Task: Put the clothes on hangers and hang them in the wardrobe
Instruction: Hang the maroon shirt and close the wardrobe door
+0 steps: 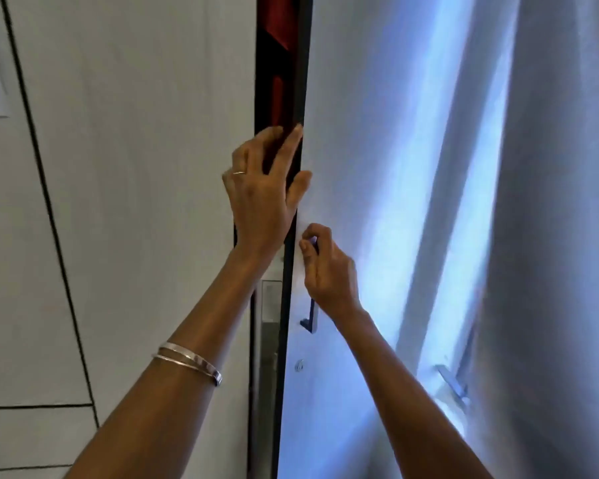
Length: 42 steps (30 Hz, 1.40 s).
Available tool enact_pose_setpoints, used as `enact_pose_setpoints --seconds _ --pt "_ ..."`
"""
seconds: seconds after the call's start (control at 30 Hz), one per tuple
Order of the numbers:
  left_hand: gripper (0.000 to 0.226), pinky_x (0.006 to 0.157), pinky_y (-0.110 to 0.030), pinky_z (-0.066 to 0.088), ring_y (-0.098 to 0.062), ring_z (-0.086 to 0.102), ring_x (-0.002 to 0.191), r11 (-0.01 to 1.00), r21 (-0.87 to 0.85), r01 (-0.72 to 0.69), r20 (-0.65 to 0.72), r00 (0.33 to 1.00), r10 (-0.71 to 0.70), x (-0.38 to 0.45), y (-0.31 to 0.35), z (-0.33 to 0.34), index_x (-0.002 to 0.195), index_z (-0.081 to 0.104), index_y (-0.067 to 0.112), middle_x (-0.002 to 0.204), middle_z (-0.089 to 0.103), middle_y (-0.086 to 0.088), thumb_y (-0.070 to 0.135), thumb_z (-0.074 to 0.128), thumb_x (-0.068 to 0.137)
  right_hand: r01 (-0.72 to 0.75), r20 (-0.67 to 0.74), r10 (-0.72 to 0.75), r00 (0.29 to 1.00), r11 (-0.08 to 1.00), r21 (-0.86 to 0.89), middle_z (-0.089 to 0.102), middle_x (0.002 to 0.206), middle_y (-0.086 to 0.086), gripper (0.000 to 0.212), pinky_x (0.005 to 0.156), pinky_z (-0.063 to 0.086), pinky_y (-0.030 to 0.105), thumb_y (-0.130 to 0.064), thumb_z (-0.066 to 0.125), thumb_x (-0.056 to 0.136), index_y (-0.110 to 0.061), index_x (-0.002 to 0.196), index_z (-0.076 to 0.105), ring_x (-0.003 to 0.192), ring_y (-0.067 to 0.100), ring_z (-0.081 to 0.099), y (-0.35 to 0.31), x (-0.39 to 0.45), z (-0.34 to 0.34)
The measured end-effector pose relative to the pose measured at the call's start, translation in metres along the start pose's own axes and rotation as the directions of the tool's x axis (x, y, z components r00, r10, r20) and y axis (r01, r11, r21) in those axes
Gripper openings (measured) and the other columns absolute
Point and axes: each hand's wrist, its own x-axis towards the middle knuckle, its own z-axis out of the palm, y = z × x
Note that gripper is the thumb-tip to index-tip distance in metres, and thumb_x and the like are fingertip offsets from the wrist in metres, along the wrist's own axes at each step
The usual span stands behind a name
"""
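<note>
A tall white wardrobe fills the view. Its right door (360, 133) stands ajar by a narrow dark gap in which red cloth (279, 25) shows near the top. My left hand (263, 191) rests on the dark edge of that door with its fingers spread, the thumb on the door's front face. Just below it, my right hand (325, 267) is closed around the upper part of the door's vertical handle (312, 316). No hanger or loose garment shows.
The left wardrobe door (135, 167) is closed and has dark panel lines. A round keyhole (300, 365) sits below the handle. The glossy right door reflects a bright window and curtains. A mirror strip (269, 340) shows in the gap lower down.
</note>
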Motion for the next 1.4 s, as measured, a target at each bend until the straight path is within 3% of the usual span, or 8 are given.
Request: enact_pose_setpoints --seconds 0.17,0.37,0.53,0.67,0.9,1.1,1.23,1.4 --pt "0.053 0.103 -0.050 0.029 -0.022 0.038 0.137 0.860 0.443 -0.252 -0.004 0.959 0.284 0.007 -0.046 0.028 0.145 0.036 0.034 0.150 0.038 0.010 0.045 0.051 0.095 0.048 -0.043 -0.056 0.997 0.986 -0.162 0.057 0.064 -0.002 0.012 0.043 0.031 0.019 -0.028 0.037 0.098 -0.022 0.108 0.038 0.048 0.012 0.044 0.003 0.021 0.049" --pt "0.066 0.107 -0.066 0.014 -0.028 0.020 0.145 0.802 0.443 -0.401 0.268 0.913 0.309 0.013 -0.102 0.055 0.149 0.026 0.030 0.156 0.022 0.014 0.045 0.048 0.089 0.036 0.043 -0.029 0.999 0.983 -0.180 0.066 0.094 0.007 0.039 0.051 0.049 0.035 -0.023 0.048 0.098 -0.026 0.131 0.027 0.074 0.027 0.062 0.024 0.040 0.102" --pt "0.100 0.102 -0.065 -0.018 -0.028 -0.010 0.147 0.833 0.328 -0.446 0.512 0.825 0.240 0.021 -0.131 0.077 0.153 -0.001 0.020 0.160 -0.007 0.006 0.061 0.053 0.080 -0.005 0.175 0.019 0.984 0.997 -0.080 0.052 0.139 0.015 0.085 0.085 0.052 0.043 -0.035 0.063 0.091 -0.023 0.149 0.002 0.112 0.034 0.059 0.053 0.051 0.130" --pt "0.109 0.100 -0.061 -0.025 -0.026 -0.016 0.146 0.818 0.338 -0.466 0.594 0.779 0.199 0.028 -0.144 0.097 0.152 -0.010 0.019 0.159 -0.016 0.002 0.066 0.055 0.078 -0.060 0.187 0.080 0.979 0.992 -0.111 0.058 0.127 0.017 0.093 0.083 0.050 0.039 -0.037 0.068 0.087 -0.008 0.153 0.010 0.105 0.033 0.058 0.065 0.062 0.151" --pt "0.107 0.100 -0.061 -0.025 -0.026 -0.017 0.145 0.873 0.274 -0.404 0.579 0.794 0.186 0.022 -0.151 0.108 0.151 -0.012 0.023 0.159 -0.018 0.004 0.063 0.056 0.080 -0.081 0.138 0.099 0.986 0.988 -0.128 0.062 0.110 0.010 0.090 0.077 0.051 0.036 -0.044 0.064 0.088 -0.014 0.152 0.007 0.091 0.024 0.055 0.071 0.060 0.164" --pt "0.101 0.105 -0.061 -0.020 -0.027 -0.013 0.146 0.896 0.251 -0.366 0.571 0.804 0.168 0.017 -0.148 0.108 0.152 -0.009 0.022 0.159 -0.016 0.005 0.053 0.059 0.084 -0.048 0.217 0.082 0.973 0.987 -0.155 0.055 0.130 0.015 0.096 0.088 0.046 0.038 -0.046 0.063 0.088 -0.005 0.152 0.004 0.096 0.028 0.055 0.066 0.059 0.155" --pt "0.086 0.113 -0.058 -0.008 -0.028 -0.012 0.146 0.909 0.202 -0.365 0.633 0.756 0.163 0.004 -0.148 0.104 0.152 -0.004 0.019 0.160 -0.015 0.003 0.041 0.054 0.093 -0.082 0.284 0.134 0.949 0.979 -0.187 0.042 0.143 0.019 0.101 0.097 0.042 0.042 -0.048 0.062 0.086 -0.010 0.152 -0.005 0.111 0.034 0.051 0.064 0.055 0.154" --pt "0.073 0.119 -0.050 0.002 -0.024 -0.006 0.147 0.963 -0.008 -0.268 0.762 0.622 0.180 -0.022 -0.152 0.078 0.152 0.009 0.016 0.161 -0.001 0.002 0.021 0.052 0.094 -0.179 0.350 0.278 0.895 0.940 -0.290 0.034 0.143 0.019 0.110 0.087 0.047 0.049 -0.033 0.072 0.084 -0.013 0.153 -0.012 0.105 0.032 0.047 0.056 0.043 0.157"
